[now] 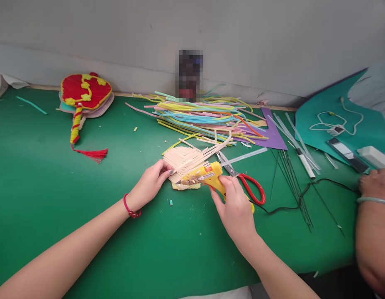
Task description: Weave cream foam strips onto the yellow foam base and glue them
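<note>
My right hand [237, 207] is wrapped round the grip of a yellow hot glue gun [215, 175]. The gun points left, and its nozzle is low over a rounded piece covered with cream pipe cleaners [181, 155]. A clear glue stick [247, 156] sticks out of the gun's back. At the left edge of the piece, my left hand [155, 178] pinches a cream pipe cleaner, whose loose length runs toward the upper right with several others. Pale yellow shows along the piece's lower edge. Scissors with red handles [253, 189] lie behind my right hand, partly hidden.
Coloured pipe cleaners [192, 114] are heaped at the back beside a purple sheet [275, 131]. A red fan-shaped craft [86, 91] lies left. Thin green wires [293, 187] and a black cord [282, 209] are on the right, near another person's arm [374, 232].
</note>
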`<control>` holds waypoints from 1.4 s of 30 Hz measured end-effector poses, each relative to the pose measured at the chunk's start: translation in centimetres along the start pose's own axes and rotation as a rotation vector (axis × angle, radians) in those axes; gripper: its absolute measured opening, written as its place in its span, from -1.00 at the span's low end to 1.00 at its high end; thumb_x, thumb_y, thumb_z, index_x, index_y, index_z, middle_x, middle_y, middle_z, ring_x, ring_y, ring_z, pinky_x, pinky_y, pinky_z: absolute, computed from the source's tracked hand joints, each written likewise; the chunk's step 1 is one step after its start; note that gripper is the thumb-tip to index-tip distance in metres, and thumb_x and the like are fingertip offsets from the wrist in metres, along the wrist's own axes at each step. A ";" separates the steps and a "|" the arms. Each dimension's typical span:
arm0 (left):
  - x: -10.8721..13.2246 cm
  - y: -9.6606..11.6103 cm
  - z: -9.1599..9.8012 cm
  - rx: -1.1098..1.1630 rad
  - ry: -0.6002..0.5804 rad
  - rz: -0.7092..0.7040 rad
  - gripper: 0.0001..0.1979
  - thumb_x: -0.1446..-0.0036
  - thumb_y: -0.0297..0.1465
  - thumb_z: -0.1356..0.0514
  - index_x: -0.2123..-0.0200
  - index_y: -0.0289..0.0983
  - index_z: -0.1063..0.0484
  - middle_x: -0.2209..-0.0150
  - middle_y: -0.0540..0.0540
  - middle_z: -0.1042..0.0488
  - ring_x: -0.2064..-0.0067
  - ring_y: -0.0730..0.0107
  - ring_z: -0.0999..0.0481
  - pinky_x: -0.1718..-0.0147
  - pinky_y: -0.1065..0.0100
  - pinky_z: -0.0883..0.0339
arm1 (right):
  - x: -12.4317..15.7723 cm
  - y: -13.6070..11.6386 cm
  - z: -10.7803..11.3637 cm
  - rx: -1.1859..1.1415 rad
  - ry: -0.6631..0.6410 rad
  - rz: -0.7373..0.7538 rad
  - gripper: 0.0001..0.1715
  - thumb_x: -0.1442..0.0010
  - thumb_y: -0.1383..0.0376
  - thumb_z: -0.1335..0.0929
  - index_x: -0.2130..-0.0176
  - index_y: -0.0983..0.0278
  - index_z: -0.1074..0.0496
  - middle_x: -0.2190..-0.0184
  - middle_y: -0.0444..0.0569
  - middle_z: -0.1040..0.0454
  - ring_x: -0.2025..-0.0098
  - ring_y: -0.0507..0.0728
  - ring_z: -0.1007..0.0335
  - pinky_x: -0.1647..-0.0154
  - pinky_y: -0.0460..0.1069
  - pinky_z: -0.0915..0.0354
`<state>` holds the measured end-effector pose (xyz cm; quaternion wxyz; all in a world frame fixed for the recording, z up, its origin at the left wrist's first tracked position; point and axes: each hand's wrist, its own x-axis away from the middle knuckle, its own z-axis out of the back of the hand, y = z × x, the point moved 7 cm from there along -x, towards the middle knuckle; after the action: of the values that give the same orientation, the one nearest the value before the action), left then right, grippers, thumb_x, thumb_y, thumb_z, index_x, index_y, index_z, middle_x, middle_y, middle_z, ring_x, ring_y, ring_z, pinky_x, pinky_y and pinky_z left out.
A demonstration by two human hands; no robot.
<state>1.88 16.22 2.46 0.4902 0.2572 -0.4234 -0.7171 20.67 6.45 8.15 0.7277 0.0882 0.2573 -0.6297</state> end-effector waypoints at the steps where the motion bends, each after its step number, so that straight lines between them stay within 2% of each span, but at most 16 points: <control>1: 0.0 0.0 0.0 0.001 -0.002 0.000 -0.82 -0.23 -0.26 -0.02 0.33 -0.22 -0.29 0.29 -0.05 -0.49 0.25 0.32 -0.46 0.24 0.30 -0.35 | -0.1 -0.1 -0.2 0.005 -0.005 0.011 -0.75 -0.27 0.36 -0.22 0.02 0.25 -0.24 0.22 0.06 -0.42 0.22 0.18 -0.43 0.28 0.02 -0.38; 19: 0.0 -0.3 -0.2 -0.002 -0.010 0.010 -0.81 -0.22 -0.24 -0.01 0.33 -0.22 -0.28 0.27 -0.06 -0.49 0.23 0.30 -0.46 0.23 0.30 -0.33 | -0.5 -1.0 -1.3 0.043 -0.055 0.072 -0.73 -0.29 0.39 -0.21 0.00 0.32 -0.25 0.21 0.10 -0.43 0.21 0.20 -0.41 0.28 0.04 -0.36; 42: -0.1 -0.4 -0.2 0.014 -0.005 0.018 -0.83 -0.21 -0.26 -0.01 0.33 -0.22 -0.29 0.27 -0.06 -0.49 0.22 0.29 -0.46 0.22 0.28 -0.34 | 1.6 -0.4 -0.3 0.057 -0.046 0.017 -0.76 -0.31 0.37 -0.19 0.01 0.29 -0.24 0.23 0.10 -0.41 0.19 0.20 -0.41 0.29 0.04 -0.36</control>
<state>1.91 16.29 2.00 0.4939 0.2551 -0.4318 -0.7103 20.37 5.11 7.21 0.7361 0.0964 0.2217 -0.6323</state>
